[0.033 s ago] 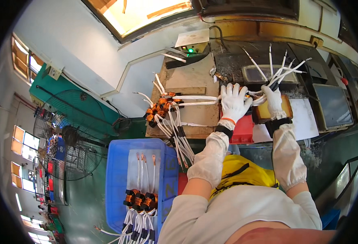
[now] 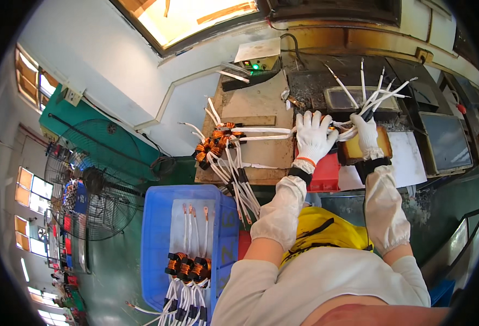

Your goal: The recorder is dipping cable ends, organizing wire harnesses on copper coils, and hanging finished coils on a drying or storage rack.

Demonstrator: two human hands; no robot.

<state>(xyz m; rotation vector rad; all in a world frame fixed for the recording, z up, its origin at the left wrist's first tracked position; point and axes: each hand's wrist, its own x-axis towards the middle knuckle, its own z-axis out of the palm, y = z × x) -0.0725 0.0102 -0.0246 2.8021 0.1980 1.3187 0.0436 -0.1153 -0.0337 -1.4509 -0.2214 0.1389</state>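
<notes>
My left hand (image 2: 312,138), in a white glove, lies over a copper-wound coil (image 2: 330,127), gripping it; most of the coil is hidden under the fingers. My right hand (image 2: 365,133), gloved too, is closed round a bundle of white leads (image 2: 371,103) from that side. Their bare tips fan out upward and to the right, above a rectangular framed pan (image 2: 341,98). Beneath my left wrist is a red bin (image 2: 324,175). A yellowish block in a dark frame (image 2: 383,142) sits below my right hand.
Two more coils (image 2: 209,151) with white leads rest at the bench's left edge. A blue crate (image 2: 157,217) below holds several coils. At the back stands a control box (image 2: 258,62) with a green light. A caged fan (image 2: 90,179) stands left, and a grey-topped tank (image 2: 446,142) right.
</notes>
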